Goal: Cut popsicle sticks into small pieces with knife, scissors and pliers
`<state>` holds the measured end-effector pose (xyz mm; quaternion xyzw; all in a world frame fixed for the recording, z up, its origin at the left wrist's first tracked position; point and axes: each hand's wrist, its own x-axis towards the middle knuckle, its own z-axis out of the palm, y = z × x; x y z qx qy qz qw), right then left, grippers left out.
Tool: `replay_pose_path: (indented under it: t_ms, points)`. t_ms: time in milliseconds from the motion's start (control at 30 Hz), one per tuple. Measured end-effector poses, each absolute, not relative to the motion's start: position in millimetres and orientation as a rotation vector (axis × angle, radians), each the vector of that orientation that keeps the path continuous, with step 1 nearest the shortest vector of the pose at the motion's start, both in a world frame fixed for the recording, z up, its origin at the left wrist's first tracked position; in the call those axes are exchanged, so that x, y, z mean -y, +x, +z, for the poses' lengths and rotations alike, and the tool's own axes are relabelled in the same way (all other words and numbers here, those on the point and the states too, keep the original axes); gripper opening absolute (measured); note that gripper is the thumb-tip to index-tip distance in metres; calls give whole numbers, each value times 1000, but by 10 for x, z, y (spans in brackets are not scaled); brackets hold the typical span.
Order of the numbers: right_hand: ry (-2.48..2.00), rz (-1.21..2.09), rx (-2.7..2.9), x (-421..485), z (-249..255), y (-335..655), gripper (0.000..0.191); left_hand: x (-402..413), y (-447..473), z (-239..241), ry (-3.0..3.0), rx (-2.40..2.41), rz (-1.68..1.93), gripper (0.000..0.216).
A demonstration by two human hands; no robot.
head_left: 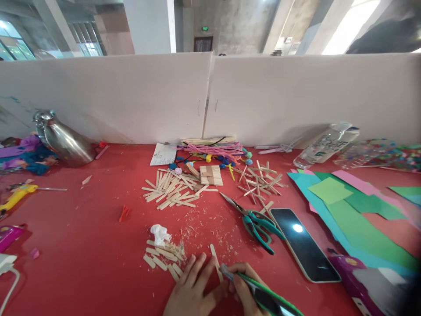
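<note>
My left hand [194,290] lies with its fingers stretched out on the red table, its index finger and thumb against a wooden craft stick [213,253]. In my right hand [246,287] is a green-and-black utility knife [263,295], its tip end close to the stick's right edge. Fingers cover the stick's lower part, so where the blade touches it I cannot tell. Beside my left hand lie short cut stick pieces [159,262], wood shavings [179,251] and a crumpled white tissue [160,235].
Teal-handled long-nose pliers [259,228] and a phone [305,245] lie to the right, near colored paper [355,206] and a purple tool [357,281]. Loose craft sticks [171,188] and pipe cleaners [213,149] lie farther back. A steel jug [67,140] stands left, before a white partition [131,96].
</note>
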<state>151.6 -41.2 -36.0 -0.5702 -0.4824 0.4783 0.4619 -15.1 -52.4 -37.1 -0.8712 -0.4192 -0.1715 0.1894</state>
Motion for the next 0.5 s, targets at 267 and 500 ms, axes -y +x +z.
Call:
replay_pose_path:
  t_ms: [267,500]
  points:
    - [-1372,1110,1249,395,-250,1529,27,544,-231,-312,-2917,1449,-215,99]
    - [-1418,974,1314,307,-288,1595,22,488,-236,-101,-3143,1711,-103,97]
